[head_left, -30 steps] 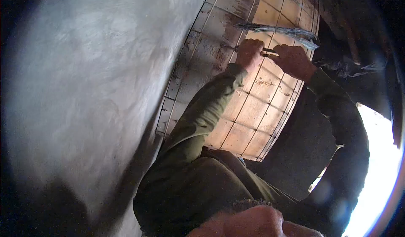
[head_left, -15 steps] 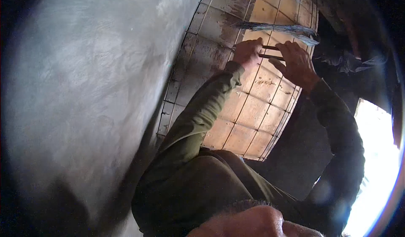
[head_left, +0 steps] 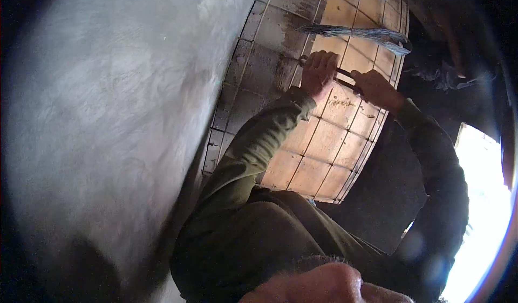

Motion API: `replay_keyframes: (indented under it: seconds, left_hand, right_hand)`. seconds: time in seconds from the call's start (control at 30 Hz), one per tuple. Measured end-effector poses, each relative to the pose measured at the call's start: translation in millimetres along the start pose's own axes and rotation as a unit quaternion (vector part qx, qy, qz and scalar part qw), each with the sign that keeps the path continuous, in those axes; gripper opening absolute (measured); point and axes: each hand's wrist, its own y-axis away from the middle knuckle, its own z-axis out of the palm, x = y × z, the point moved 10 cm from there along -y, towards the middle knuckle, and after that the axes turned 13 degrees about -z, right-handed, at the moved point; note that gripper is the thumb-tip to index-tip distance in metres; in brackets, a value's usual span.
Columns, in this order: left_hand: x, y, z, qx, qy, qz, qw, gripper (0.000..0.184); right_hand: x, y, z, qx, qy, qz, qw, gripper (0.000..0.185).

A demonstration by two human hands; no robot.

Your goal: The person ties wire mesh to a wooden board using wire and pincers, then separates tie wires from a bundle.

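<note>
Two dark, slim handles of what look like pincers [head_left: 345,79] reach across the steel bar mesh [head_left: 303,156]. My left hand [head_left: 318,72] is closed round the tool nearer its head, which shows only as a small dark shape by the knuckles. At the other end my right hand [head_left: 376,91] has its fingers curled on the handle ends. The two hands are a short gap apart. Just above them a bundle of thin tie wire [head_left: 361,32] hangs across the mesh. Whether the jaws grip any wire cannot be made out.
Behind the mesh are pale wooden boards [head_left: 307,176] and darker stained boards [head_left: 261,71]. A smooth grey wall [head_left: 124,98] rises on the left. Bright light comes through an opening [head_left: 477,195] at the right. Dark crumpled material [head_left: 445,76] hangs at upper right.
My right hand has gone from loose, partly spread fingers to a closed grip, a little lower. My left hand has turned slightly, and the handles now slope down toward the right.
</note>
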Motion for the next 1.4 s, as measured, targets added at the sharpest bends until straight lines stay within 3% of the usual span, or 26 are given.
replay_keyframes:
  seconds: [0.03,0.1,0.17,0.2,0.23,0.27,0.3,0.37,0.5,0.53,0.6,0.63,0.7,0.73,0.87,0.9,0.97,1.03,1.2,1.27,1.33,1.37,1.4]
  left_hand:
    - [-4,6,4,-0.001,-0.002,0.000,1.000,0.024]
    - [-5,9,20,-0.062,-0.039,0.001,0.997,0.021]
    - [-7,5,27,-0.101,-0.066,-0.007,0.993,0.017]
    - [-8,2,28,-0.128,-0.061,-0.014,0.990,0.014]
    - [-8,-2,31,-0.153,-0.055,-0.020,0.986,0.011]
    - [-9,-6,31,-0.167,-0.053,-0.038,0.984,0.008]
    - [-13,-9,31,-0.168,-0.055,-0.036,0.983,0.008]
    - [-26,-7,52,-0.273,-0.027,-0.083,0.958,0.011]
    - [-29,-2,62,-0.359,-0.047,-0.082,0.928,0.012]
    - [-30,-2,59,-0.359,-0.046,-0.083,0.929,0.012]
    - [-10,-13,24,-0.223,0.046,-0.020,0.973,0.020]
    - [-7,-8,26,-0.223,0.047,-0.019,0.973,0.020]
    - [6,-3,11,-0.122,0.038,0.037,0.991,0.013]
    - [5,4,16,-0.137,0.022,0.045,0.989,0.014]
    - [-8,7,40,-0.205,-0.009,0.028,0.978,0.025]
    - [-12,1,40,-0.223,0.020,-0.007,0.975,0.021]
    - [-17,-13,39,-0.237,0.051,-0.041,0.969,0.017]
    - [-23,-13,50,-0.317,0.034,-0.056,0.946,0.013]
    - [-22,-9,46,-0.290,0.043,-0.087,0.952,0.019]
    - [-11,-10,25,-0.180,-0.026,-0.034,0.983,0.026]
    - [0,-9,10,-0.133,-0.025,-0.018,0.991,0.021]
    - [5,-10,-1,-0.086,-0.023,-0.002,0.996,0.015]
    - [1,-5,0,-0.088,-0.026,-0.003,0.996,0.015]
  right_hand:
    - [1,-1,0,-0.001,-0.002,-0.001,1.000,0.043]
    - [36,16,17,-0.064,-0.179,0.181,0.965,0.044]
    - [45,20,22,-0.075,-0.158,0.167,0.970,0.038]
    - [16,12,-2,0.013,0.024,0.010,1.000,0.036]
    - [-25,16,-17,0.103,0.206,-0.146,0.962,0.035]
    - [-37,25,-27,0.184,0.241,-0.155,0.940,0.030]
    - [-43,24,-30,0.186,0.239,-0.156,0.940,0.030]
    - [-72,28,-31,0.159,0.370,-0.218,0.889,0.029]
    - [-58,19,-25,0.127,0.321,-0.200,0.917,0.026]
    - [-54,18,-21,0.126,0.321,-0.199,0.917,0.026]
    - [-20,13,-1,0.033,0.216,-0.093,0.971,0.026]
    - [-17,14,-1,0.033,0.216,-0.091,0.971,0.026]
    - [0,10,10,0.010,-0.079,-0.029,0.996,0.032]
    - [15,17,18,-0.012,-0.151,0.074,0.986,0.033]
    - [-15,18,7,0.027,-0.010,-0.008,1.000,0.029]
    - [-41,19,-11,0.100,0.133,-0.075,0.983,0.025]
    - [-98,34,-33,0.237,0.406,-0.197,0.860,0.030]
    - [-79,24,-35,0.188,0.368,-0.188,0.891,0.032]
    - [-60,15,-34,0.149,0.288,-0.184,0.928,0.029]
    - [-51,15,-30,0.155,0.257,-0.191,0.935,0.027]
    - [-7,10,-3,0.025,0.172,-0.028,0.984,0.026]
    - [-6,12,-2,0.025,0.170,-0.029,0.985,0.026]
    - [2,15,4,0.029,-0.013,0.028,0.999,0.034]
